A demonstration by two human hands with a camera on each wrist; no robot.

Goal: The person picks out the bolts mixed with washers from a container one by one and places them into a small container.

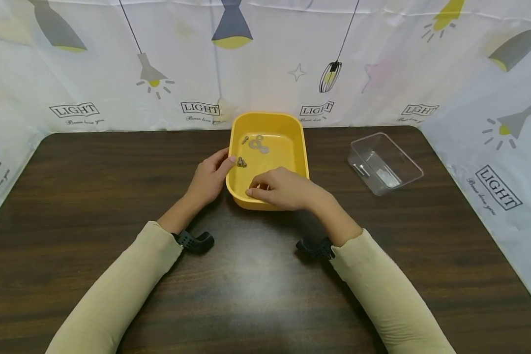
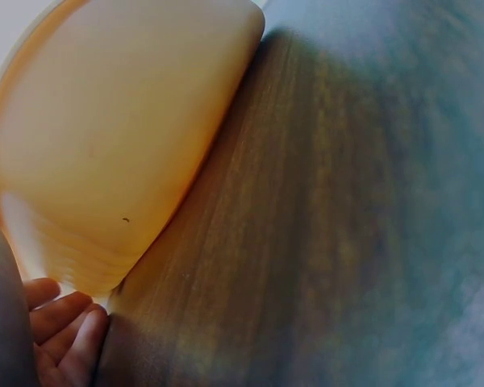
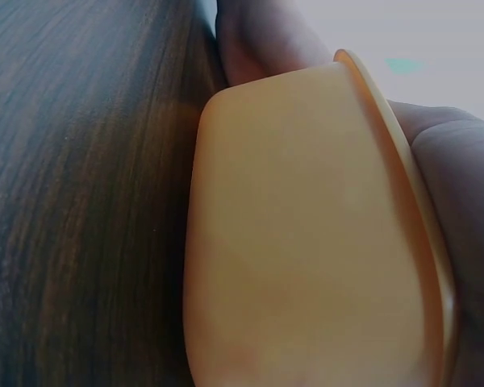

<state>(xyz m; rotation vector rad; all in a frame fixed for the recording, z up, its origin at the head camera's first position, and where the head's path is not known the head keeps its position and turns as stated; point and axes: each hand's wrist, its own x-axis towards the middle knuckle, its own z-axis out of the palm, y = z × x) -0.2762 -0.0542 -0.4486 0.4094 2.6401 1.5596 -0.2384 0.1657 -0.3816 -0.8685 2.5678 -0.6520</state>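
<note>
A yellow plastic tub stands on the table in the head view. My left hand grips its left side, thumb over the rim and fingers along the outer wall. In the left wrist view the fingers lie against the tub's end. Over the tub's near part, my right hand reaches in with bent fingers and the thumb close to them; I cannot tell whether they hold something small. Several flat washers lie toward the tub's far end beside a small screw. A few short bolts sit near my left thumb.
A clear plastic box stands to the right of the tub. The dark wooden table ends at the back against a white cloth printed with lamps. Each wrist wears a black strap.
</note>
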